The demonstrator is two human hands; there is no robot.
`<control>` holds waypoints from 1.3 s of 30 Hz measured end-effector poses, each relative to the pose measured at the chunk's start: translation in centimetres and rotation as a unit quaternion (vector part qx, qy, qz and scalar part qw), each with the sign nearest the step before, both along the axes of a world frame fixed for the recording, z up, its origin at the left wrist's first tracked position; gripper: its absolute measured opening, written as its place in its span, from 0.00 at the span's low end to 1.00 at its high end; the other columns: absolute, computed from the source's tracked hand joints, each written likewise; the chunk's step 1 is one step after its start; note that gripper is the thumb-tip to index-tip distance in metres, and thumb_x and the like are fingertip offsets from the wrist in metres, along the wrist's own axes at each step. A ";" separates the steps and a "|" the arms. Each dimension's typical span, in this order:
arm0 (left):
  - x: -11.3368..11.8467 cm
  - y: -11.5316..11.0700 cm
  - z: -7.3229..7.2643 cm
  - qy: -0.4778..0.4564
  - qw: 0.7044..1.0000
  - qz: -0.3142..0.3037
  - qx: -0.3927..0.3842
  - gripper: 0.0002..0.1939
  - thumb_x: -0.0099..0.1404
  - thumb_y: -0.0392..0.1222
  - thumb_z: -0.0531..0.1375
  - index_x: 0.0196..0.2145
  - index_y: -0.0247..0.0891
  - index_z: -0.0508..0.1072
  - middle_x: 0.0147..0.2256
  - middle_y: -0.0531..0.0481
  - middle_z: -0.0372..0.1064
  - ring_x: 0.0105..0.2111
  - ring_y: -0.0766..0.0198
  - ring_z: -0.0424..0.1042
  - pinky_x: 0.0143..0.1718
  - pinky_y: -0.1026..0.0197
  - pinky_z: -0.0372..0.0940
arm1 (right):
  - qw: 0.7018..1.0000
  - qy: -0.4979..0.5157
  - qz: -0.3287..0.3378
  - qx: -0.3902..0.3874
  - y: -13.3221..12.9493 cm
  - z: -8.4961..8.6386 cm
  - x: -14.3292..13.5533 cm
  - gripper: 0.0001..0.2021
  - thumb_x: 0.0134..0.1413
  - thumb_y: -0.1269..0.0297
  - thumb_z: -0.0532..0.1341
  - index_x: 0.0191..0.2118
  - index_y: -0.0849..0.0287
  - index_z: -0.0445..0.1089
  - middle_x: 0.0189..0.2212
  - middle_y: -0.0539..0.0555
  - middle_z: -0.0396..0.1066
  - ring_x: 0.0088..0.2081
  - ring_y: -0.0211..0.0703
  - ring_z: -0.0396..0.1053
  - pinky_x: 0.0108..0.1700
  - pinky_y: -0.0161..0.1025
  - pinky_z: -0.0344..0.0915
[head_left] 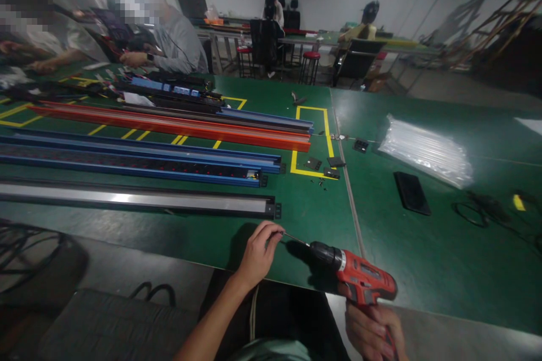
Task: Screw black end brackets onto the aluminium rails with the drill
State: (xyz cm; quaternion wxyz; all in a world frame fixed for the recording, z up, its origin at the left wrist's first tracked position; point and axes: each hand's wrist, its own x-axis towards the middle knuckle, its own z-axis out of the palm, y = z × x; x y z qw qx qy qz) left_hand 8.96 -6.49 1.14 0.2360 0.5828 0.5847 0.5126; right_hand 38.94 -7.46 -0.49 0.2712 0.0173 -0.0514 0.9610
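Observation:
My right hand [370, 327] is wrapped round the handle of a red and black cordless drill [366, 276]. The drill points left, its long thin bit [296, 238] reaching out from the black chuck. At the bit's tip, the fingers of my left hand [260, 251] are pinched together; whatever small piece they hold there is too small to name. Just beyond my left hand lies a long black and silver rail [139, 198] with a black end cap [278, 211]. Both hands are over the front edge of the green table [313, 214].
Behind lie blue rails [139, 149] and an orange rail [190, 127]. Small black end pieces [334, 162] and loose screws [322, 183] lie near yellow tape. To the right are a black phone-like slab [411, 193], a clear plastic bundle [425, 149] and cables. Co-workers sit across the table.

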 end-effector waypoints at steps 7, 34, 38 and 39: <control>0.0 0.1 0.5 0.012 1.000 -0.005 -0.012 0.09 0.76 0.40 0.54 0.42 0.41 0.74 0.39 0.48 0.72 0.40 0.63 0.74 0.45 0.60 0.70 | 0.999 -0.032 0.002 0.013 0.0 -0.1 0.1 0.10 0.63 0.66 0.64 0.49 0.60 0.70 0.16 0.34 0.55 0.08 0.22 0.41 0.15 0.24 0.59; -1.0 -0.1 0.8 0.352 0.931 -0.080 0.054 0.13 0.77 0.34 0.49 0.52 0.38 0.71 0.45 0.45 0.76 0.44 0.59 0.75 0.48 0.54 0.68 | 0.986 -0.154 0.040 0.043 1.4 1.0 3.1 0.12 0.57 0.66 0.67 0.46 0.56 0.68 0.17 0.36 0.60 0.09 0.25 0.48 0.19 0.29 0.64; -0.9 -0.3 0.8 0.341 0.937 -0.058 0.049 0.27 0.77 0.48 0.53 0.69 0.37 0.58 0.57 0.37 0.71 0.56 0.53 0.72 0.56 0.51 0.67 | 0.986 -0.155 0.040 0.044 1.7 0.7 3.5 0.14 0.56 0.65 0.68 0.46 0.56 0.68 0.16 0.36 0.60 0.08 0.25 0.49 0.18 0.29 0.63; -1.0 -0.5 0.8 0.338 0.938 -0.050 0.051 0.31 0.76 0.52 0.54 0.71 0.38 0.54 0.59 0.37 0.69 0.57 0.52 0.71 0.57 0.50 0.67 | 0.987 -0.148 0.040 0.045 1.7 0.7 3.5 0.14 0.57 0.65 0.67 0.47 0.56 0.68 0.16 0.36 0.60 0.08 0.25 0.48 0.18 0.29 0.63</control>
